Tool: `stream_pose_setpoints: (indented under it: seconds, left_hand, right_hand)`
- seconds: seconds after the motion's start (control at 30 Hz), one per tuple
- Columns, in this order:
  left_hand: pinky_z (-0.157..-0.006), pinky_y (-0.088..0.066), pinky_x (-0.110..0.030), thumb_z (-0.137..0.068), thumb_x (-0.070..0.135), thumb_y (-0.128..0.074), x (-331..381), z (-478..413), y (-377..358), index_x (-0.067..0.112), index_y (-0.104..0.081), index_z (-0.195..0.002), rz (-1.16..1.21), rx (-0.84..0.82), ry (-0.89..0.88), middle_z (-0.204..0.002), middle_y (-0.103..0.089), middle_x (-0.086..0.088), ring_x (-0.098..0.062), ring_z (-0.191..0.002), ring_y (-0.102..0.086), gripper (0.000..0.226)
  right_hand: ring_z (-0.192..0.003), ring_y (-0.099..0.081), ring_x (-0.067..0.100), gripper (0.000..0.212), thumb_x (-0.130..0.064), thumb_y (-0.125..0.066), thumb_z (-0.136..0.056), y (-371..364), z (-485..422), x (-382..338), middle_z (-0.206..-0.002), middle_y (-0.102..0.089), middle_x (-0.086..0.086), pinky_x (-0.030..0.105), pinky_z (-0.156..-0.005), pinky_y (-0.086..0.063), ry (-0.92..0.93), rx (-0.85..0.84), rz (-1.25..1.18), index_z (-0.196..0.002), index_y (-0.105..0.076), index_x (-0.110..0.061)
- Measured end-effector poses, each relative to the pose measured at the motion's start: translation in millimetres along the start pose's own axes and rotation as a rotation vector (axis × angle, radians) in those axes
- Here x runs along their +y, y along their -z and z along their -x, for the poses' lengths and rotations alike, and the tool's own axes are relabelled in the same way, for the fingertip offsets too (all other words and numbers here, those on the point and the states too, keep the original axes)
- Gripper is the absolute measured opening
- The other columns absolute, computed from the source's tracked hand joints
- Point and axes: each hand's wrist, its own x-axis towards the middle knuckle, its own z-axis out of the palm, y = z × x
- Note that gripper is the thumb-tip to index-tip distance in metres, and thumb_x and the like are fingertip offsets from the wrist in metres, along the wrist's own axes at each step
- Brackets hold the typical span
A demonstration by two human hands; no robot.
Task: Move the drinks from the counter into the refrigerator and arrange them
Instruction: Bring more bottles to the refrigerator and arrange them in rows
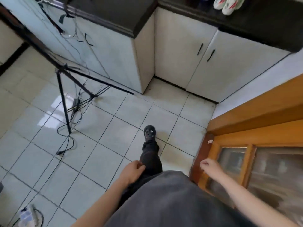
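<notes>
- While both hands hang low by the hips, neither has anything in it: the left hand [133, 171] and the right hand [209, 166] are loosely curled and empty.
- One dark shoe [149, 131] is planted out front at 12 o'clock on the pale floor tiles [114, 128], so I'd guess this is just the walk-up, with no drink picked yet.
- A wooden door frame [262, 128] sits close at 3 o'clock. A black tripod [64, 99] with loose cables stands at 10 o'clock.
- Farther off, white cabinet doors [188, 63] run under the dark counter [262, 27] from 12 to 2 o'clock.
- At the far edge, about 1 o'clock, white-red-green packs [227, 4] sit on that counter. Probably the drinks, but they're too cropped to be sure or to tell which way they lie. They're ahead and right of both hands, so the right hand looks nearer.
- No fridge in sight.
</notes>
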Motion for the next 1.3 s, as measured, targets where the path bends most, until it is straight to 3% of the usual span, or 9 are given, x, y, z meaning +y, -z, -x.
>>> stream_pose_setpoints:
  seconds: [0.17, 0.27, 0.37, 0.43, 0.6, 0.77, 0.9, 1.17, 1.3]
  left_hand:
    - [-0.089, -0.042, -0.025, -0.094, 0.032, -0.049, 72, -93, 52, 0.015, -0.064, -0.106, -0.151, -0.131, -0.017, -0.111, -0.064, -0.002, -0.020, -0.110, -0.058, 0.025]
    - [-0.085, -0.043, -0.028, -0.096, 0.031, -0.044, 133, -156, 113, 0.008, -0.060, -0.093, -0.331, -0.197, -0.019, -0.104, -0.064, -0.012, -0.028, -0.110, -0.058, 0.029]
    - [-0.088, -0.042, -0.030, -0.097, 0.033, -0.044, 213, -205, 182, 0.001, -0.057, -0.109, -0.400, -0.131, -0.043, -0.122, -0.060, -0.018, -0.031, -0.115, -0.055, 0.037]
    - [-0.092, -0.040, -0.029, -0.097, 0.033, -0.046, 271, -232, 225, 0.007, -0.055, -0.124, -0.341, -0.024, -0.100, -0.127, -0.058, -0.014, -0.029, -0.117, -0.053, 0.038]
    - [-0.077, -0.040, -0.030, -0.096, 0.026, -0.046, 377, -266, 295, 0.011, -0.063, -0.102, -0.167, 0.144, -0.250, -0.099, -0.063, -0.012, -0.032, -0.103, -0.059, 0.023]
    - [-0.083, -0.044, -0.030, -0.096, 0.024, -0.049, 405, -277, 295, 0.010, -0.059, -0.108, -0.006, 0.066, -0.201, -0.101, -0.062, -0.010, -0.027, -0.100, -0.059, 0.020]
    - [-0.049, -0.038, -0.015, -0.095, 0.017, -0.048, 407, -280, 288, 0.011, -0.055, -0.088, 0.208, -0.044, -0.096, -0.090, -0.057, -0.007, -0.017, -0.079, -0.053, 0.012]
    - [-0.068, -0.045, -0.026, -0.097, 0.026, -0.049, 498, -283, 396, 0.016, -0.062, -0.092, 0.590, 0.419, -0.197, -0.094, -0.068, -0.004, -0.015, -0.078, -0.063, 0.018]
    - [-0.071, -0.046, -0.017, -0.096, 0.024, -0.052, 540, -269, 439, 0.023, -0.064, -0.096, 0.792, 0.628, -0.363, -0.092, -0.069, 0.006, -0.007, -0.080, -0.064, 0.013]
  right_hand:
    - [-0.095, -0.058, 0.025, 0.009, -0.010, -0.052, -0.095, 30, -34, 13, -0.106, -0.063, 0.016, 0.037, -0.089, -0.046, -0.194, 0.066, -0.260, -0.095, -0.061, -0.008]
    - [-0.083, -0.058, 0.021, 0.019, -0.014, -0.052, -0.095, 66, -43, 4, -0.103, -0.066, 0.021, 0.027, -0.068, -0.042, -0.304, 0.040, -0.263, -0.096, -0.066, -0.001]
    - [-0.083, -0.062, 0.023, 0.017, -0.016, -0.051, -0.093, 119, -55, -24, -0.090, -0.066, 0.015, 0.027, -0.065, -0.040, -0.358, 0.086, -0.242, -0.085, -0.063, -0.007]
    - [-0.094, -0.062, 0.019, 0.019, -0.021, -0.050, -0.095, 158, -73, -54, -0.101, -0.066, 0.006, 0.027, -0.079, -0.045, -0.327, 0.185, -0.245, -0.102, -0.065, -0.011]
    - [-0.103, -0.058, 0.018, 0.023, -0.024, -0.048, -0.098, 235, -119, -146, -0.111, -0.062, 0.002, 0.033, -0.090, -0.048, -0.146, 0.272, -0.396, -0.116, -0.060, -0.017]
    - [-0.104, -0.058, 0.010, 0.016, -0.028, -0.050, -0.097, 305, -164, -252, -0.110, -0.062, -0.008, 0.023, -0.085, -0.044, 0.141, 0.227, -0.450, -0.111, -0.058, -0.027]
    - [-0.098, -0.061, 0.005, 0.013, -0.026, -0.054, -0.093, 375, -186, -341, -0.101, -0.066, -0.012, 0.020, -0.081, -0.046, 0.414, 0.162, -0.449, -0.094, -0.059, -0.039]
    - [-0.081, -0.066, 0.000, 0.019, -0.015, -0.053, -0.094, 516, -201, -488, -0.091, -0.071, -0.010, 0.010, -0.063, -0.048, 0.888, 0.151, -0.567, -0.094, -0.064, -0.030]
    - [-0.085, -0.067, 0.003, 0.020, -0.015, -0.052, -0.094, 543, -220, -546, -0.091, -0.070, -0.010, 0.020, -0.073, -0.050, 0.986, 0.232, -0.531, -0.093, -0.062, -0.033]
